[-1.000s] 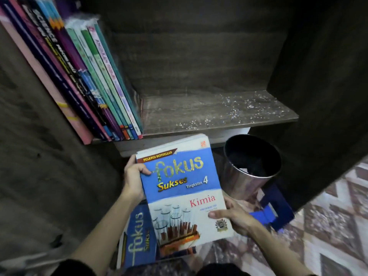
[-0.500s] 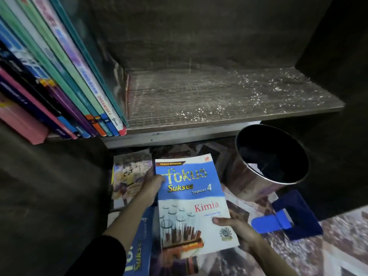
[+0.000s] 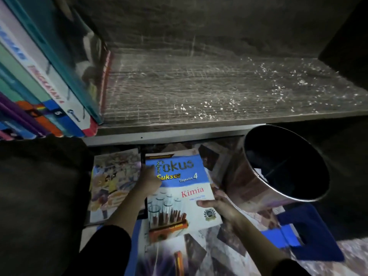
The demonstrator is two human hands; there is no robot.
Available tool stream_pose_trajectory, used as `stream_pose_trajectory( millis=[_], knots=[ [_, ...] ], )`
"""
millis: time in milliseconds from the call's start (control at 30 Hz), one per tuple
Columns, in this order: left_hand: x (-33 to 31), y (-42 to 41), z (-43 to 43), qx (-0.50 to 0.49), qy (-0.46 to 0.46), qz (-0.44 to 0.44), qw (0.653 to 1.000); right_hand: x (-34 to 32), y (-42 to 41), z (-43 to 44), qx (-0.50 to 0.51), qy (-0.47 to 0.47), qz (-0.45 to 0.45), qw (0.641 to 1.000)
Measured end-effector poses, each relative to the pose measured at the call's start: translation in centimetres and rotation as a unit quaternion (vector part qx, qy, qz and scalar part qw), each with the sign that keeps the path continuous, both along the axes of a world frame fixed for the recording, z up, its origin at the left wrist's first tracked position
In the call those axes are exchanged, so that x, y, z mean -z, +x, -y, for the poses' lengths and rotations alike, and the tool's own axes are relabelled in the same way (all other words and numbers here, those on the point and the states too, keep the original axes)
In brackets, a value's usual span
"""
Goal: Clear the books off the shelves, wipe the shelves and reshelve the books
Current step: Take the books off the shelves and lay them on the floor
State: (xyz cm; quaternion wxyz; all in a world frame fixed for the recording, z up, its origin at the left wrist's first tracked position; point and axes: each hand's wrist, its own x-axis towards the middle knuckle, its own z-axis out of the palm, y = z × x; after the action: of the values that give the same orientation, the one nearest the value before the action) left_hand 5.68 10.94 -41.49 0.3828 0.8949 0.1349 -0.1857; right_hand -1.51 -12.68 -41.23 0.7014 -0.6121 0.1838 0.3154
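Note:
A blue and white "Fokus Sukses Kimia" book [image 3: 179, 188] lies low over the floor below the shelf. My left hand [image 3: 148, 181] grips its left edge, thumb across the cover. My right hand [image 3: 217, 204] holds its right edge, thumb on the cover. A book with a cartoon cover [image 3: 113, 184] lies on the floor to the left. Another blue book [image 3: 137, 230] shows partly beneath my left arm. The grey wooden shelf [image 3: 199, 96] is bare on the right and strewn with white crumbs. A row of leaning books [image 3: 45, 80] fills its left end.
A shiny metal bin [image 3: 278, 168] stands tilted on the floor right of the book. A blue dustpan [image 3: 306, 232] lies below the bin. The floor mat [image 3: 199, 253] is patterned. Dark cabinet sides close in on the left and right.
Both hands have lowered the Kimia book from shelf-edge height down toward the floor, beside the cartoon-cover book. The view has moved closer to the shelf.

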Motion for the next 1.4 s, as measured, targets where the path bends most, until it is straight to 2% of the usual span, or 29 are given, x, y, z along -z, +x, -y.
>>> stream_pose_trajectory(
  millis=[100, 233, 300, 433, 500, 600, 767, 900, 1133, 1400],
  knots=[
    [-0.2, -1.3, 0.2, 0.091, 0.09, -0.026, 0.991, 0.1, 0.7, -0.5, -0.007, -0.038, -0.018, 0.999],
    [-1.2, -2.2, 1.0, 0.13, 0.176, -0.033, 0.975, 0.9, 1.1, -1.4, -0.005, -0.128, -0.008, 0.992],
    [-1.5, -2.6, 1.5, 0.157, 0.2, -0.033, 0.967, 1.3, 0.9, -2.0, -0.016, -0.203, -0.005, 0.979],
    [-2.5, -3.7, 1.5, 0.241, 0.264, -0.027, 0.934, 0.2, 0.7, -2.8, -0.133, -0.407, 0.001, 0.904],
    [-3.6, -4.0, 1.2, 0.276, 0.297, 0.001, 0.914, -0.5, 0.5, -3.2, -0.146, -0.45, 0.034, 0.88],
    [-5.6, -4.4, 1.1, 0.291, 0.3, 0.026, 0.908, -3.0, 0.1, -4.1, -0.109, -0.45, 0.094, 0.881],
    [-9.7, -5.5, 1.1, 0.303, 0.297, 0.02, 0.906, -6.9, -0.6, -5.5, -0.104, -0.441, 0.176, 0.874],
    [-14.0, -6.8, 0.9, 0.283, 0.306, 0.075, 0.906, -10.7, -1.7, -6.2, -0.049, -0.406, 0.244, 0.879],
    [-19.7, -10.1, 0.0, 0.199, 0.248, 0.164, 0.934, -16.3, -4.0, -6.9, 0.0, -0.371, 0.339, 0.864],
    [-25.3, -14.7, -2.1, 0.116, 0.229, 0.277, 0.926, -22.0, -6.6, -8.3, 0.048, -0.316, 0.418, 0.85]
  ],
)
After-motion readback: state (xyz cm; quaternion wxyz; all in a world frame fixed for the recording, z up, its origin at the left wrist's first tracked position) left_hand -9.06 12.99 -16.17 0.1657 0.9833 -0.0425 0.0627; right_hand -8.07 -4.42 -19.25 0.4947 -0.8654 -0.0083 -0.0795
